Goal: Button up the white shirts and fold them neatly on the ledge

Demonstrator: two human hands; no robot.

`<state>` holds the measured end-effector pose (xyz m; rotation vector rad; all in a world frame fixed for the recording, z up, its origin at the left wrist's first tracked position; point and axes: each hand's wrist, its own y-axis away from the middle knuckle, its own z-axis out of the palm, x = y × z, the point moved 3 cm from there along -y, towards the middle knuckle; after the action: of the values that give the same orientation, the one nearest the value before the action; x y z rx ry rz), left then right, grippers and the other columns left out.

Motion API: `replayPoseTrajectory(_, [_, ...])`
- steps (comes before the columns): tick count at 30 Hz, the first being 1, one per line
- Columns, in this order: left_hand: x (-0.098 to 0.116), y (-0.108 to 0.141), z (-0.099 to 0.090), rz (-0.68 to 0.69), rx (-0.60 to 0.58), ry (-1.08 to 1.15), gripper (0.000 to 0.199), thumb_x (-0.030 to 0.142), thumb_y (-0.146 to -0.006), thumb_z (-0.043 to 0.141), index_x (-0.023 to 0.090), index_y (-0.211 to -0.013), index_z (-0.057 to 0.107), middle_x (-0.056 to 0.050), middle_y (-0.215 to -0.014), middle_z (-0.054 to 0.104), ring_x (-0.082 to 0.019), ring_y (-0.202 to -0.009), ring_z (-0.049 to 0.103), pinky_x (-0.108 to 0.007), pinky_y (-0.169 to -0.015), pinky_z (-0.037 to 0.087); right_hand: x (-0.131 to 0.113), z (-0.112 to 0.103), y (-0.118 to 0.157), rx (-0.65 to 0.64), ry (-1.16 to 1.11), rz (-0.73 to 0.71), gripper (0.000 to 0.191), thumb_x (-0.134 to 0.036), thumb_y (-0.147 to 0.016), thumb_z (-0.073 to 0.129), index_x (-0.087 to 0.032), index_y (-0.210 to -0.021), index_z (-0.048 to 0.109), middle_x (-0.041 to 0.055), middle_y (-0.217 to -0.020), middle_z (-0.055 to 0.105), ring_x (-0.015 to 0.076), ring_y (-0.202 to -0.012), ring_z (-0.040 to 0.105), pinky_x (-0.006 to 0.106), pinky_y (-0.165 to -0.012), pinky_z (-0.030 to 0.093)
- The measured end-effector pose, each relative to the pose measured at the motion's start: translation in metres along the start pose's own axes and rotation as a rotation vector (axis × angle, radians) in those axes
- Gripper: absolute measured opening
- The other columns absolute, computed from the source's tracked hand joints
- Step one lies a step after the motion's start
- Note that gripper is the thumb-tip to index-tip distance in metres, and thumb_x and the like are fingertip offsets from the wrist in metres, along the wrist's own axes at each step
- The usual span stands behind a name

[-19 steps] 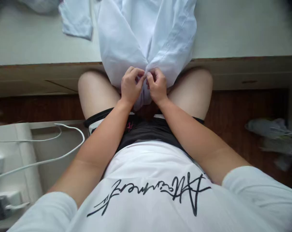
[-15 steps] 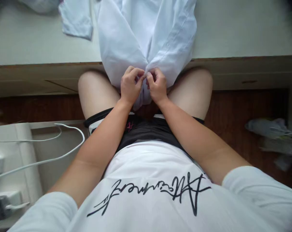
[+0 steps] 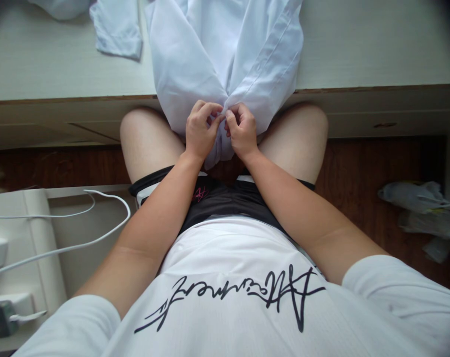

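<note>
A white shirt (image 3: 225,49) hangs over the front edge of the pale table and down between my knees. A seam with small buttonlike marks runs along its right part. My left hand (image 3: 203,126) pinches the cloth between thumb and index finger, where the folds gather to a point. Right beside it, my right hand (image 3: 241,128) grips the same gathered spot, with its fingers curled. The fingertips of both hands almost touch. Whatever small detail lies between them is too small to make out.
On the table (image 3: 366,44), another white cloth (image 3: 116,29) lies at the upper left. A white cable (image 3: 113,230) loops over a pale stand (image 3: 20,203) at the left. Plastic bags (image 3: 414,196) rest on the dark floor at the right.
</note>
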<state>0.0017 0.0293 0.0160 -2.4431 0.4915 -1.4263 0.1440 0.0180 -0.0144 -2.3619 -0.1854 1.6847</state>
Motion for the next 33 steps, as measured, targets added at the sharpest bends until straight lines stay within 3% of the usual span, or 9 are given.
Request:
replayPoseTrajectory(4, [-0.002,0.001,0.000,0.009,-0.016,0.048,0.036,0.063,-0.095,0.057,0.029,-0.100,0.069,-0.005,-0.098,0.065,-0.022,-0.093,0.067,-0.037,-0.087,0.055,0.003,-0.001,0.000,0.058,-0.007,0.028,0.051,-0.068,-0.103,0.034,-0.023,-0.095,0.057,0.0002,-0.084,0.061,0.0188,-0.089,0.069,0.041,-0.088,0.062])
replayPoseTrajectory(13, [-0.001,-0.001,0.000,0.049,0.020,0.017,0.038,0.062,-0.095,0.058,0.026,-0.093,0.069,-0.004,-0.092,0.061,-0.019,-0.081,0.064,-0.037,-0.080,0.055,-0.002,-0.001,0.000,0.043,-0.069,0.087,0.051,-0.069,-0.102,0.037,-0.023,-0.094,0.058,0.0008,-0.087,0.064,0.0190,-0.091,0.069,0.041,-0.089,0.062])
replayPoseTrajectory(24, [-0.012,-0.001,0.000,0.082,-0.020,0.067,0.033,0.059,-0.097,0.058,0.027,-0.098,0.069,-0.004,-0.097,0.061,-0.022,-0.098,0.067,-0.041,-0.093,0.057,0.000,0.000,0.001,0.020,-0.071,0.085,0.051,-0.069,-0.102,0.036,-0.023,-0.095,0.058,0.0005,-0.086,0.063,0.0186,-0.092,0.069,0.040,-0.089,0.062])
replayPoseTrajectory(33, [0.000,0.000,0.001,0.008,-0.028,0.035,0.038,0.063,-0.095,0.058,0.026,-0.095,0.067,-0.006,-0.096,0.063,-0.024,-0.098,0.067,-0.042,-0.093,0.056,-0.003,-0.002,0.001,0.038,-0.034,0.078,0.054,-0.072,-0.101,0.033,-0.024,-0.092,0.057,0.0004,-0.084,0.062,0.0188,-0.089,0.069,0.041,-0.086,0.062])
